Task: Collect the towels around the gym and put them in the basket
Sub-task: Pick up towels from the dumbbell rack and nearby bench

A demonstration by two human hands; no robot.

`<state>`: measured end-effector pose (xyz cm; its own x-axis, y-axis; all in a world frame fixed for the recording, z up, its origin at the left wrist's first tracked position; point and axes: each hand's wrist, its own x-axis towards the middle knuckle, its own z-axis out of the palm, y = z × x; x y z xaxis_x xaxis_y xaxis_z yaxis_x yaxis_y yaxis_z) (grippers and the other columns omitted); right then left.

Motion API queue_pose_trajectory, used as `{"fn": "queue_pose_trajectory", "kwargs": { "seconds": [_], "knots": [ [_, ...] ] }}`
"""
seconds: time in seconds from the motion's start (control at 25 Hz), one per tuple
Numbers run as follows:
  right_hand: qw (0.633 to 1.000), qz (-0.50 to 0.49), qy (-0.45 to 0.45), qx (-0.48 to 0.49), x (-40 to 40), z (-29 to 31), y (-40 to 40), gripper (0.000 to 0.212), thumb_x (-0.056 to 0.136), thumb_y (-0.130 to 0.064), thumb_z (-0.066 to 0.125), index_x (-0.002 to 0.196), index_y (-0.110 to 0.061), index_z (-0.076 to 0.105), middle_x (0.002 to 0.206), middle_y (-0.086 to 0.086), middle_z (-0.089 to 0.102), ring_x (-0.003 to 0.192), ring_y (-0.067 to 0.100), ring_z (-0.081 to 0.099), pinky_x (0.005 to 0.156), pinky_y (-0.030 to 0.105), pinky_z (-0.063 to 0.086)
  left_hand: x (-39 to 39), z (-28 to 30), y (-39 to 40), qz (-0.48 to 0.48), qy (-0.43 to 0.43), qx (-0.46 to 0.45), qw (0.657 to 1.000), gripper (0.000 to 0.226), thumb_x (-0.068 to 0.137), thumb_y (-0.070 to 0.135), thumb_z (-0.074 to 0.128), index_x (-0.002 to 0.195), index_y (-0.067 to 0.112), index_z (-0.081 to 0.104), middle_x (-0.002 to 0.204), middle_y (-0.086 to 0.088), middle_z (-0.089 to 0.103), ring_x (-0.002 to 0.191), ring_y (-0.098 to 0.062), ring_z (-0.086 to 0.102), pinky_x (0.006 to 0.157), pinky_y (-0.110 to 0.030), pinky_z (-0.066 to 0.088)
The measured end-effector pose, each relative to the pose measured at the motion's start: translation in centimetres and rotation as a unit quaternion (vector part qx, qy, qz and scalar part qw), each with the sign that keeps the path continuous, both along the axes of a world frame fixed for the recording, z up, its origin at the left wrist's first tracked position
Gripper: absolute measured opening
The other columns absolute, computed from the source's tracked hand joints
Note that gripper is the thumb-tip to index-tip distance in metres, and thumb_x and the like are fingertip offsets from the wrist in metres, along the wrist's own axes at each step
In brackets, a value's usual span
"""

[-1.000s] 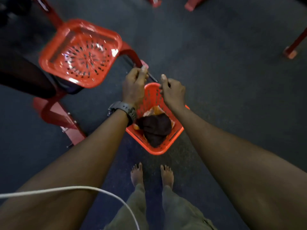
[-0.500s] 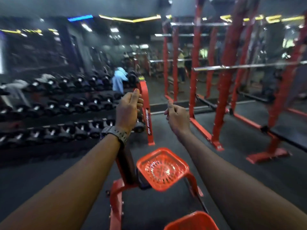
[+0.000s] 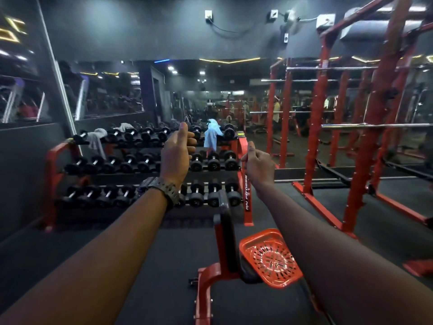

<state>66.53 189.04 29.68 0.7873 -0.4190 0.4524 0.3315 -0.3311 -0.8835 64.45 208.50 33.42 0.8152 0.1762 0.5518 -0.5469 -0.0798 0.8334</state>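
Note:
A light blue towel (image 3: 212, 136) hangs over the top tier of the dumbbell rack (image 3: 50, 165), straight ahead. A grey towel (image 3: 97, 138) is draped at the rack's left end, and a pale one (image 3: 125, 126) lies a little further along the top row. My left hand (image 3: 178, 152), with a watch on the wrist, is raised in front of the rack, thumb up, fingers loosely curled, holding nothing. My right hand (image 3: 257, 164) hovers beside it, fingers loosely bent and empty. The red basket holding the dark towel is out of view.
A red-framed bench (image 3: 225, 233) with a black pad stands just ahead, and a red perforated plastic tray (image 3: 269, 259) lies on it. Red power racks (image 3: 318, 137) with steel bars fill the right side. Mirrors line the far wall. The floor is dark rubber.
Both hands let go of the basket handles and rose. The view lifted from the floor to the dumbbell rack, and the basket dropped out of sight.

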Motion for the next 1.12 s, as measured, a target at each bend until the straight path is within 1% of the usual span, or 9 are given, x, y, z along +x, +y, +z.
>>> {"fn": "queue_pose_trajectory", "kwargs": {
  "seconds": [0.08,0.2,0.36,0.48,0.56,0.72,0.84,0.92,1.12],
  "knots": [
    [1.000,0.002,0.000,0.003,-0.3,0.3,2.1,0.057,0.105,-0.050,0.040,0.064,-0.020,0.065,0.068,0.002,0.066,0.076,0.030,0.067,0.078,0.043,0.053,-0.5,0.2,2.3,0.006,-0.008,0.019,1.000,0.061,0.101,0.060,0.030,0.104,0.011,0.066,0.105,-0.013,0.070,0.090,-0.020,0.065,0.081,-0.037,0.052],
    [1.000,-0.013,0.000,-0.009,0.4,0.5,4.5,0.058,0.106,-0.050,0.039,0.069,-0.017,0.070,0.069,0.002,0.069,0.075,0.025,0.066,0.065,0.032,0.044,-0.1,0.6,4.6,0.006,-0.010,0.028,1.000,0.058,0.099,0.062,0.029,0.105,0.017,0.065,0.113,-0.009,0.070,0.097,-0.019,0.064,0.092,-0.043,0.052],
    [1.000,-0.003,0.006,-0.009,3.6,1.3,8.0,0.058,0.106,-0.048,0.039,0.067,-0.016,0.068,0.075,0.008,0.070,0.085,0.034,0.070,0.083,0.044,0.052,2.8,0.8,7.4,-0.006,0.000,0.033,0.999,0.073,0.090,0.069,0.030,0.122,0.011,0.062,0.122,-0.007,0.067,0.107,-0.021,0.063,0.098,-0.046,0.050],
    [1.000,0.000,0.004,-0.011,7.5,1.4,10.4,0.057,0.106,-0.049,0.039,0.065,-0.020,0.066,0.072,0.006,0.070,0.078,0.027,0.068,0.076,0.039,0.049,6.5,0.4,8.5,-0.007,0.006,0.042,0.999,0.073,0.094,0.067,0.031,0.126,0.008,0.060,0.123,-0.007,0.065,0.114,-0.026,0.063,0.096,-0.044,0.051],
    [1.000,0.007,-0.005,-0.007,11.3,1.1,12.1,0.058,0.106,-0.050,0.040,0.064,-0.020,0.066,0.067,0.001,0.069,0.072,0.022,0.065,0.071,0.036,0.045,10.1,0.3,9.2,-0.012,0.012,0.040,0.999,0.068,0.099,0.062,0.032,0.127,0.007,0.059,0.123,-0.007,0.065,0.115,-0.027,0.063,0.097,-0.045,0.052],
    [1.000,0.012,-0.004,0.014,20.1,1.4,14.4,0.058,0.105,-0.051,0.042,0.060,-0.022,0.064,0.061,-0.003,0.064,0.064,0.019,0.061,0.073,0.041,0.050,19.0,0.8,11.2,-0.016,0.018,0.046,0.999,0.057,0.103,0.055,0.033,0.122,0.009,0.061,0.121,-0.008,0.066,0.109,-0.024,0.063,0.100,-0.050,0.052],
    [1.000,0.005,0.002,0.024,25.6,2.2,15.2,0.059,0.105,-0.050,0.042,0.059,-0.021,0.064,0.064,0.001,0.066,0.069,0.022,0.063,0.081,0.047,0.054,25.2,1.0,13.3,-0.021,0.025,0.047,0.998,0.047,0.104,0.054,0.034,0.109,0.015,0.061,0.115,-0.009,0.066,0.099,-0.025,0.061,0.093,-0.049,0.052],
    [1.000,-0.006,0.004,0.027,29.9,3.0,16.3,0.058,0.106,-0.049,0.041,0.063,-0.020,0.066,0.067,0.004,0.068,0.071,0.023,0.064,0.084,0.048,0.056,30.1,1.3,14.9,-0.024,0.033,0.030,0.999,0.044,0.105,0.052,0.035,0.107,0.017,0.060,0.113,-0.011,0.066,0.095,-0.024,0.060,0.089,-0.050,0.052],
    [1.000,-0.018,0.003,0.013,40.6,2.8,19.9,0.056,0.105,-0.049,0.042,0.069,-0.017,0.069,0.068,0.005,0.067,0.073,0.025,0.065,0.084,0.049,0.055,41.4,1.1,18.3,-0.044,0.020,0.026,0.998,0.050,0.104,0.054,0.034,0.113,0.013,0.060,0.113,-0.007,0.065,0.105,-0.025,0.061,0.093,-0.046,0.050]
  ]
}}
